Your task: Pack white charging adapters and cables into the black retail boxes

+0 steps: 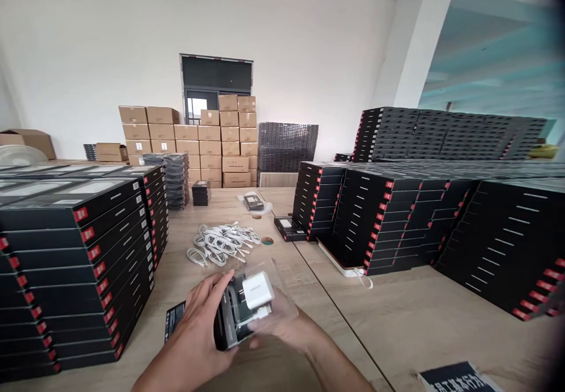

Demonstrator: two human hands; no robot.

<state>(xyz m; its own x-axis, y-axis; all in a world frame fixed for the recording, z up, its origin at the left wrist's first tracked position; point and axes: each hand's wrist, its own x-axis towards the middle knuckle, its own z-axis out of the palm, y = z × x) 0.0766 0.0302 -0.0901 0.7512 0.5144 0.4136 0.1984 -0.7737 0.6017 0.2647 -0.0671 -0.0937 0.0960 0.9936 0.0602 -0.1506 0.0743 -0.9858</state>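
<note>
- Nearest the camera, the left hand (200, 315) holds a package (226, 318) by its dark side, just above the desk (424, 321), fingers over the top and thumb below; too hard a grip could bow the wall, too slack a one could let it tip.
- Far left, tall stacks of black boxes (123, 251) rise near the left arm; a knock from it might push the upper boxes out of line.
- Beside the left hand and partly hidden by it, a dark printed piece (173, 319) could be dragged or creased by the wrist.
- Beyond the package, white cables (223, 242) lie in a loose heap; their loops could tangle if one were pulled, and a hole (267, 241) just beside them might catch a plug end.
- At the package, a white charger (258, 290) and a cable plug (261, 313) could shift under a tilt; whether both sit fully inside, I cannot tell.
- Right hand (285, 324) is blurred behind clear plastic (279, 274), so its grip cannot be told; pressing there might crumple the plastic.
- Farther right, a white-edged panel (338, 258) lies against more black stacks (353, 209); its cord (366, 281), if snagged, could jolt them.
</note>
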